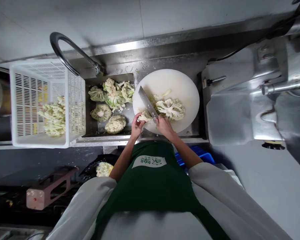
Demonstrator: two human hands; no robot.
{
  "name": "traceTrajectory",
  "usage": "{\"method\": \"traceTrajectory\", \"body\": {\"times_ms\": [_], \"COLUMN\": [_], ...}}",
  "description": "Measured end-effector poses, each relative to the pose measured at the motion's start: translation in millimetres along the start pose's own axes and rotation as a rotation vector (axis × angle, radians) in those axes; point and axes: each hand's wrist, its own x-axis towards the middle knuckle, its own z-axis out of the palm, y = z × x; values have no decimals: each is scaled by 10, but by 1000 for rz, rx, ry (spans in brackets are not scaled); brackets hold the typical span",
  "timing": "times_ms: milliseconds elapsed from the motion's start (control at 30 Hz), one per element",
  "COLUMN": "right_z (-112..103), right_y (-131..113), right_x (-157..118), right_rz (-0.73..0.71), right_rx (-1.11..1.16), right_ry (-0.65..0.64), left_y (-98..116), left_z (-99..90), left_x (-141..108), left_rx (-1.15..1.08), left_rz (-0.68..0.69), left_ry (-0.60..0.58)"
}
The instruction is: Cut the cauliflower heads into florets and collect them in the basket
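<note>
My right hand (164, 126) is closed round the handle of a cleaver (147, 102), whose broad blade slants up and left over the round white cutting board (187, 86). Between the fingers of my left hand (137, 126) is a cauliflower piece (145, 116), just left of the blade at the board's near left edge. To the right of the blade lies a larger cut cauliflower section (172, 109), with small scraps (166, 93) above it. The cleaver's handle is mostly hidden by my fingers.
Left of the board, several cauliflower heads (114, 99) lie in a steel sink (88, 128) below a curved faucet (65, 38). A white plastic basket (67, 110) farther left holds cut florets (53, 118). A metal machine (230, 113) stands to the right. Below is a black bag of scraps (103, 169).
</note>
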Motion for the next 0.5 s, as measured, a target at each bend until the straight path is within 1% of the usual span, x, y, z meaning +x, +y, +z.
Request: {"method": "traceTrajectory", "body": {"times_ms": [100, 200, 267, 367, 500], "right_z": [-1, -17, -41, -74, -68], "right_y": [24, 41, 51, 37, -79], "right_x": [-56, -93, -118, -186, -330], "right_rz": [33, 53, 62, 63, 12], "right_rx": [-28, -48, -62, -83, -68], "right_ry": [-2, 7, 20, 32, 48], "left_y": [30, 71, 85, 70, 39], "left_z": [-38, -77, -113, -154, -129], "left_x": [53, 81, 77, 48, 10], "left_rx": [200, 436, 549, 566, 481], "left_rz": [92, 212, 272, 316, 272], "left_ry": [-20, 34, 43, 45, 92]}}
